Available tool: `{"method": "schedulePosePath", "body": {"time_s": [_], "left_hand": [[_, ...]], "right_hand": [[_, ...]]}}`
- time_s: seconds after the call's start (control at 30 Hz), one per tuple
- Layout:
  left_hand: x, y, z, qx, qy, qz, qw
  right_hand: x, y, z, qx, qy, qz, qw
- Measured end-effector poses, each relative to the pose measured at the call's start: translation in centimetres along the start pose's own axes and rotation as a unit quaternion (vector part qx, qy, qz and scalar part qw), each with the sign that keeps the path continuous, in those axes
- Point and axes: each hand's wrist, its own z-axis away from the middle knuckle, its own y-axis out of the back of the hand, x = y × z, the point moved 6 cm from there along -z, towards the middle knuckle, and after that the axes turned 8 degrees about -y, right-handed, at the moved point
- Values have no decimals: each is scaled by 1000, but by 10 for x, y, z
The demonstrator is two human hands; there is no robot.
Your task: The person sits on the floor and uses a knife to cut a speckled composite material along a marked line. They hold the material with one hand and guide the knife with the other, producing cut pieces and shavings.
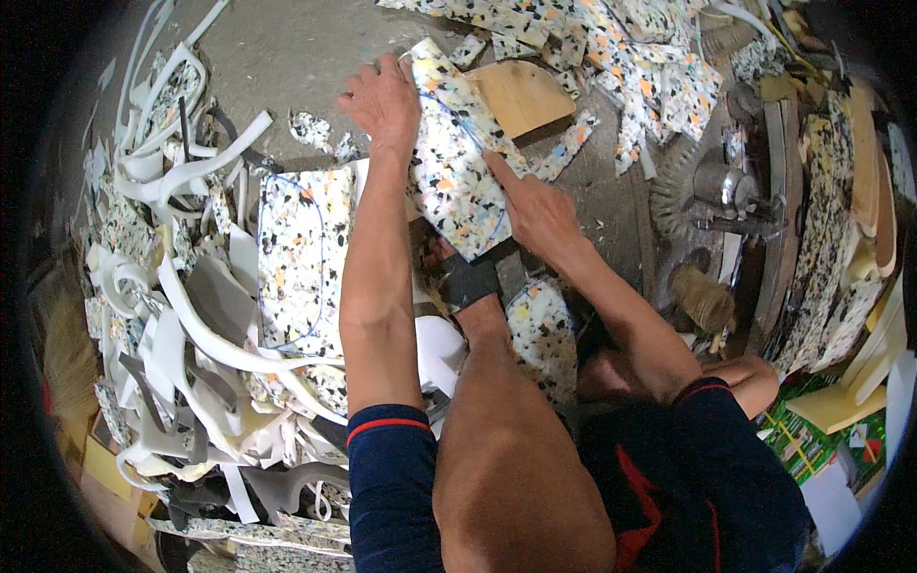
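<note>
A speckled foam piece (449, 153) marked with a curved blue line lies slanted above my leg. My left hand (377, 110) rests at its upper left edge, fingers bent and apart. My right hand (535, 205) has the index finger extended onto the piece near the blue line, the other fingers curled; whether they hold anything is hidden. Another blue-marked foam piece (291, 248) lies left of my left forearm, and a third (540, 325) is right of my foot. A rounded wooden board (516, 95) lies behind the slanted piece.
White and grey foam offcuts (191, 363) are heaped on the left. More speckled scraps (669, 67) lie at the top. On the right stand metal machinery (726, 191), a brown spool-like object (702, 296) and stacked boards and foam (831, 220). Concrete floor (258, 57) shows behind.
</note>
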Motion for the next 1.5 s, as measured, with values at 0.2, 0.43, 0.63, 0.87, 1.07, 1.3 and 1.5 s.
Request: {"method": "schedulePosePath", "body": {"time_s": [0.2, 0.43, 0.63, 0.87, 1.07, 1.3, 1.5], "left_hand": [[-4, -5, 2, -12, 14, 27, 999], [0, 1, 1, -1, -6, 19, 1000], [1, -1, 4, 16, -3, -10, 1000], [1, -1, 5, 36, -8, 9, 999], [-4, 23, -18, 46, -20, 14, 999], [1, 29, 11, 79, -31, 1, 996], [59, 14, 122, -120, -3, 70, 990]], "right_hand": [[20, 2, 54, -47, -16, -11, 999], [11, 2, 29, -30, -23, -14, 999], [17, -3, 40, -47, -29, 7, 998], [33, -3, 87, -116, -60, -25, 991], [25, 8, 58, -28, -13, -39, 999], [12, 13, 26, 1, 21, -19, 1000], [5, 8, -2, -10, 8, 0, 1000]]}}
